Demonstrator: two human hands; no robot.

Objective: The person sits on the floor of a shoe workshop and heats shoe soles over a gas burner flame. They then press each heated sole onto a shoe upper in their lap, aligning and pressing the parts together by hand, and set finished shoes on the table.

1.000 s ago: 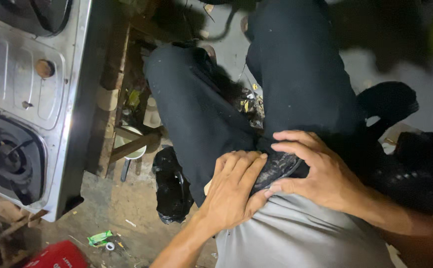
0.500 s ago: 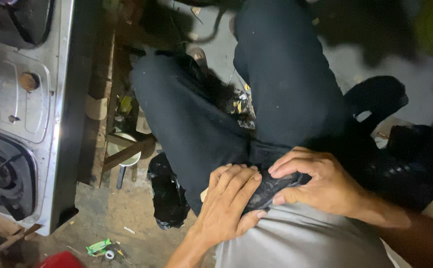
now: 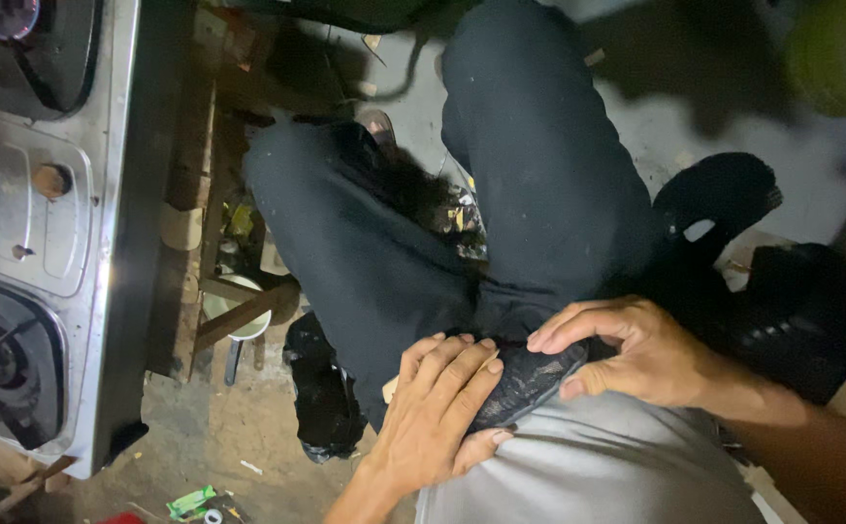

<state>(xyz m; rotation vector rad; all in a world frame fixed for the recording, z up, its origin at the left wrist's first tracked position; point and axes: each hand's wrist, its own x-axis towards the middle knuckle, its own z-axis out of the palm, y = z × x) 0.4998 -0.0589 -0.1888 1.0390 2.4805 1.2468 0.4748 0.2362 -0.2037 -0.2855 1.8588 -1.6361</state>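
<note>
While the grey shirt (image 3: pixel 588 475) fills the bottom edge at six o'clock, both hands meet just above it on a dark, mesh-like object (image 3: pixel 530 380) lying in the lap. The left hand (image 3: pixel 442 417) comes up from seven o'clock, palm down, fingers straight and close together, pressed flat over the object's left end; it covers rather than grips. The right hand (image 3: pixel 636 354) reaches in from four o'clock with its wrist bent, fingers curled over the top edge and thumb tucked beneath, pinching the object's right end. What the object is stays hard to make out: most of it is hidden under the fingers and it blends into the black trousers (image 3: pixel 462 223), which stretch toward twelve o'clock. Beyond the knees the floor lies in deep shadow. At nine o'clock a steel gas stove (image 3: pixel 25 223) is cut off by the frame, one burner (image 3: pixel 1 359) showing.
</note>
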